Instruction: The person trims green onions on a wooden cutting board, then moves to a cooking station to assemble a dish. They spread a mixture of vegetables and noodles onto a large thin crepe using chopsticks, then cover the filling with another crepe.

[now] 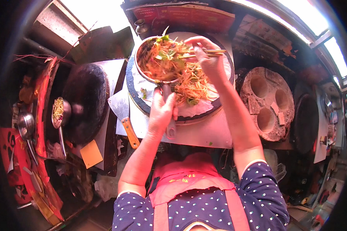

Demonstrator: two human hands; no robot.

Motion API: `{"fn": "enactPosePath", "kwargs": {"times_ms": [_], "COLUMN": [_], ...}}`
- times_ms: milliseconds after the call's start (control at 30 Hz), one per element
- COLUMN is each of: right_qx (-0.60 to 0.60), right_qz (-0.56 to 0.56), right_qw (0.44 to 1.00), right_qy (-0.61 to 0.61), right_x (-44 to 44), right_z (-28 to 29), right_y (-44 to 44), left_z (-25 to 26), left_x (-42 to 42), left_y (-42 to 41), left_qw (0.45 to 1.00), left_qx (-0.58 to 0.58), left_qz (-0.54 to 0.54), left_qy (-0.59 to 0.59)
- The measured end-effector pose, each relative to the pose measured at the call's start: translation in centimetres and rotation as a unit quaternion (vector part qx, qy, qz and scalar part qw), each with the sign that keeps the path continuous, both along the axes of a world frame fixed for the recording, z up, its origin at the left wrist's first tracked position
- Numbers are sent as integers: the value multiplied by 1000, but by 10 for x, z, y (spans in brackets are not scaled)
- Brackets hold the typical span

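Observation:
My left hand [162,111] grips the dark handle of a metal saucepan [138,62], which is tilted above a round dark griddle [129,83]. Shredded vegetables with green leaves [164,62] fill much of the pan. My right hand [206,55] holds a pair of chopsticks [217,52], their tips at the shreds by the pan's right side. Below them, a heap of orange and pale shreds [194,86] lies on a thin white flatbread or crepe [196,108] that covers much of the griddle.
A wide scraper with a wooden handle [130,132] lies at the counter's left edge. Further left are a second dark griddle [86,104], a metal ladle holding shreds [58,112] and an orange square [91,154]. On the right stands a clay-like block with round holes [267,104].

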State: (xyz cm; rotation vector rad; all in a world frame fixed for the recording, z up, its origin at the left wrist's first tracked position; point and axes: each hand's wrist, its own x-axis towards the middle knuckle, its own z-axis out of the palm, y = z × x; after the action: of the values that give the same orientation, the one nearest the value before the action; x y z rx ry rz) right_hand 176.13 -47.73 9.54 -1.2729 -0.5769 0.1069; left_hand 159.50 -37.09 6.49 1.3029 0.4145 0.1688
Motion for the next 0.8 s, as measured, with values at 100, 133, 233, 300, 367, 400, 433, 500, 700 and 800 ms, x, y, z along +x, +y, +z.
{"fn": "enactPosePath", "kwargs": {"times_ms": [100,133,233,300,367,400,433,500,700,800], "right_qx": [34,-7,-75,-19,45,39,20,-58,43,-53], "right_qz": [21,89,61,2,-6,18,77,68,-4,97], "right_qw": [999,996,995,1000,999,999,996,996,999,994], "right_qy": [-30,12,-5,-5,0,16,38,-19,-27,-16], "right_x": [-20,-24,-9,9,-1,-11,-14,-24,-11,-23], "right_z": [5,11,5,-4,2,6,8,18,-3,19], "right_y": [13,4,-11,-1,14,14,11,-8,12,-6], "left_z": [-5,3,5,5,7,6,2,9,-7,-5], "left_x": [3,5,4,6,5,8,11,8,6,9], "left_y": [12,22,38,11,2,10,24,40,1,32], "left_qw": [992,994,998,999,998,995,993,995,997,990], "left_qx": [125,100,57,28,57,96,120,95,74,139], "left_qz": [-18,-8,17,4,-2,0,-3,16,-22,16], "left_qy": [10,33,11,21,7,18,17,17,-11,17]}}
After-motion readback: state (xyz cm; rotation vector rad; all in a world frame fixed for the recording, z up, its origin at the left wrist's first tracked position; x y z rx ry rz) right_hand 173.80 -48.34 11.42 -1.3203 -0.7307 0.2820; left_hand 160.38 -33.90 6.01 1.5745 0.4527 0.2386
